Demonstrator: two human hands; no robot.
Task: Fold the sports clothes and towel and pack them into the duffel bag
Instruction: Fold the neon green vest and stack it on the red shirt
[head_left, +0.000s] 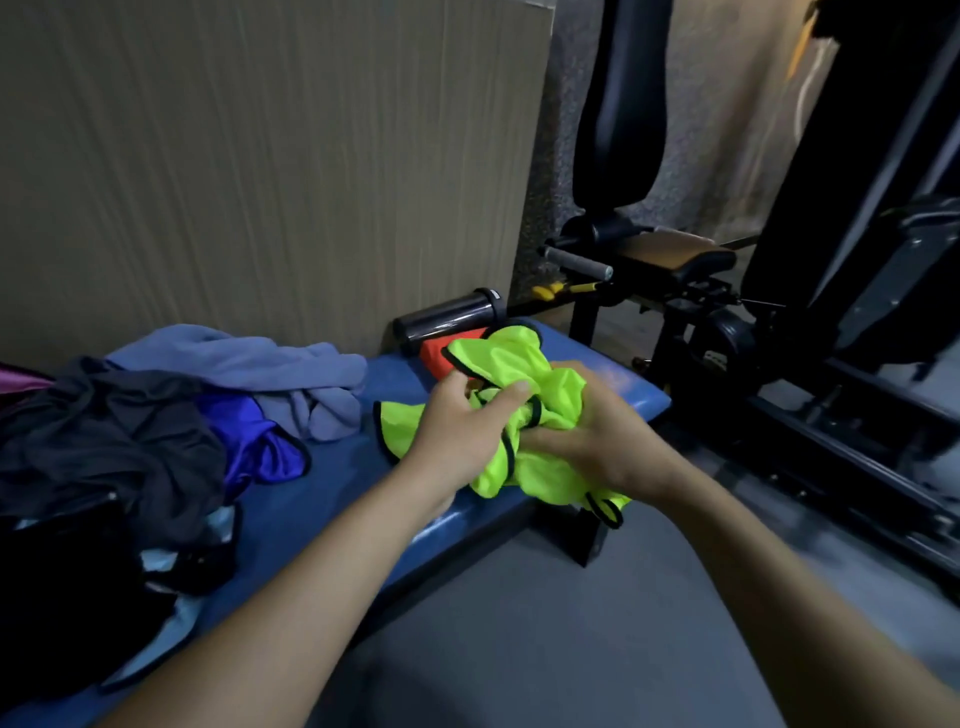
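Head view, folding stage. I am holding the neon-yellow vest bunched above the far end of the blue bench, where bare padding is giving me room to spread it; its black-edged hem is trailing on the bench at left and hanging off the near edge at right. My left hand is curling fingers and thumb round a gather of the fabric, thumb tip pressing on top. My right hand is clenching the crumpled middle from the right, fingers buried in cloth, so I cannot tell how deep they are going. I judge both grips are searching for an edge or strap to shake the vest flat.

An orange garment is lying under the vest's far side, just before a dark bottle resting against the wall. The unfolded heap is waiting to the left: grey-lilac towel, blue garment, dark clothes. A black mass at the lower left may be the duffel bag; I cannot confirm it.
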